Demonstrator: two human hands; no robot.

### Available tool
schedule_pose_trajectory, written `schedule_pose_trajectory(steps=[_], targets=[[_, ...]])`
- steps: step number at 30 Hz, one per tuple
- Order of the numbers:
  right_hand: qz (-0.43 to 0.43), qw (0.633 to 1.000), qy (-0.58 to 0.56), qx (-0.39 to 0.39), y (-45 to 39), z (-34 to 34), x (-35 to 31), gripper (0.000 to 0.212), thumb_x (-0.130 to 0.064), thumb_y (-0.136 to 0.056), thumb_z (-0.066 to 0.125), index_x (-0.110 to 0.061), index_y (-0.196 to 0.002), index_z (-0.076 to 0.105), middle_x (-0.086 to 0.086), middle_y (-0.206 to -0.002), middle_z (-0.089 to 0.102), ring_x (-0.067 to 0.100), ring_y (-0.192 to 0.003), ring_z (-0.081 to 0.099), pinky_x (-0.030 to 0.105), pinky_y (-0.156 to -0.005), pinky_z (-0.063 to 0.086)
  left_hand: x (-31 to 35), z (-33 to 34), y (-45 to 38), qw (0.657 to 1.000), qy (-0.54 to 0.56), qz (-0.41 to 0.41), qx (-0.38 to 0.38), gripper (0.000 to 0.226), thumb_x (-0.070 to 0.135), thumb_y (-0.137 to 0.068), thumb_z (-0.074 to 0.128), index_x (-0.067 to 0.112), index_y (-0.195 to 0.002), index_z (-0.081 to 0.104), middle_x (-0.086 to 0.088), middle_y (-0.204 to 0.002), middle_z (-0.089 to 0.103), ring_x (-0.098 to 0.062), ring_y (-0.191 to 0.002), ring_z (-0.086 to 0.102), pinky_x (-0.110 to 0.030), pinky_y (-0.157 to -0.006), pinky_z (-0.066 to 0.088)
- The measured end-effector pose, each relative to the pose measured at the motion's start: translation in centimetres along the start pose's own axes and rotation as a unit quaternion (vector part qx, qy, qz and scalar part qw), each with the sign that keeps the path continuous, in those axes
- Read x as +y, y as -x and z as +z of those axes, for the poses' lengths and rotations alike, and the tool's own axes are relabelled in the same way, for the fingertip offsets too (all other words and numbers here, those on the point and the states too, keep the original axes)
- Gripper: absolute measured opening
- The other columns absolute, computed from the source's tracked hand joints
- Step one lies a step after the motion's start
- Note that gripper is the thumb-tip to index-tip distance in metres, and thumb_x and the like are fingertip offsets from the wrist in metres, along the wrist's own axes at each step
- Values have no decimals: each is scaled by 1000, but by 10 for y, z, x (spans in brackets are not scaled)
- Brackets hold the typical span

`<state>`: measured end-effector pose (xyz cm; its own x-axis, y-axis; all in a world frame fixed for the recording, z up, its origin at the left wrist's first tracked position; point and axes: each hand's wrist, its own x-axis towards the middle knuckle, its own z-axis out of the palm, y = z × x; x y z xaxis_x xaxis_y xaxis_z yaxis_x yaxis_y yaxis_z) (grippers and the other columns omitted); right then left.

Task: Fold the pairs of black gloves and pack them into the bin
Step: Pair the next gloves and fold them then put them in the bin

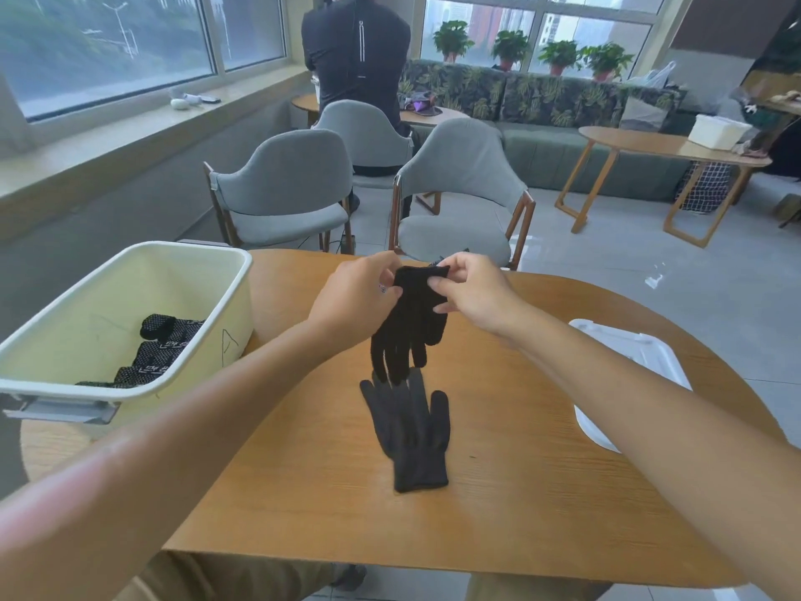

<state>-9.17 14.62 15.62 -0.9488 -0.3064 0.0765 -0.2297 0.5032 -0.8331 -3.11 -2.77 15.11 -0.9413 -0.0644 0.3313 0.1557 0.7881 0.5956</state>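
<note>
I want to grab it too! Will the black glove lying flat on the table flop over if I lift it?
Probably floppy: the held glove, pinched at its cuff by the left hand and right hand, dangles limp. The glove on the table looks alike, thin knit, so likely light and unlikely to slide.

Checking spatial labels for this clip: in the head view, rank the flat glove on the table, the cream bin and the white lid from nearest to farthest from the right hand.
1. Flat glove, below the right hand, mid-table.
2. White lid, at the table's right edge.
3. Cream bin, far left.
</note>
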Motion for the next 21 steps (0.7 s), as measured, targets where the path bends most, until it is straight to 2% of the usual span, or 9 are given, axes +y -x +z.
schedule_pose_trajectory(steps=[3,5,7,11,14,17,21], targets=[[-33,999,10,-1,-13,4,5,8,-17,-97,61,-14,-104,59,1,-103,71,12,-89,72,20,-72,58,-13,6,-16,1000,11,-15,-9,19,13,-97,62,15,-116,63,3,-98,63,-15,-88,62,-13,-59,44],[-52,998,15,-5,-17,4,11,6,-20,-96,63,-19,-101,60,-1,-103,71,11,-89,72,29,-80,59,-21,9,-19,1000,12,-5,-4,11,12,-97,62,17,-107,63,3,-95,64,-15,-87,62,-12,-59,41],[-65,998,25,-12,-13,6,21,6,-23,-93,65,-26,-95,60,-6,-98,72,8,-88,71,37,-85,57,-28,14,-14,1000,13,7,-6,9,11,-96,62,18,-101,63,2,-94,67,-16,-87,64,-16,-63,47],[-79,995,34,-48,26,19,53,16,-10,-89,69,-24,-88,61,-10,-93,72,2,-88,68,25,-85,55,-44,37,28,999,25,20,-35,17,2,-90,61,17,-97,65,2,-94,72,-16,-87,67,-33,-78,57],[-79,994,36,-71,61,38,88,34,1,-84,69,-31,-81,58,-10,-98,74,3,-92,70,29,-87,57,-58,64,73,998,5,29,-59,23,0,-82,61,18,-96,61,6,-89,66,-20,-84,63,-37,-75,53],[-93,991,66,-71,86,54,118,37,1,-81,66,-34,-92,61,-15,-104,68,3,-97,67,32,-88,55,-64,86,106,996,-13,39,-85,28,9,-77,64,21,-102,57,9,-91,57,-18,-85,54,-33,-74,45],[-113,987,99,-55,99,63,136,37,-3,-82,68,-31,-106,62,-18,-113,63,0,-104,61,27,-95,50,-70,103,125,992,-49,73,-90,34,26,-83,66,27,-117,61,11,-108,63,-15,-99,55,-30,-83,45]])
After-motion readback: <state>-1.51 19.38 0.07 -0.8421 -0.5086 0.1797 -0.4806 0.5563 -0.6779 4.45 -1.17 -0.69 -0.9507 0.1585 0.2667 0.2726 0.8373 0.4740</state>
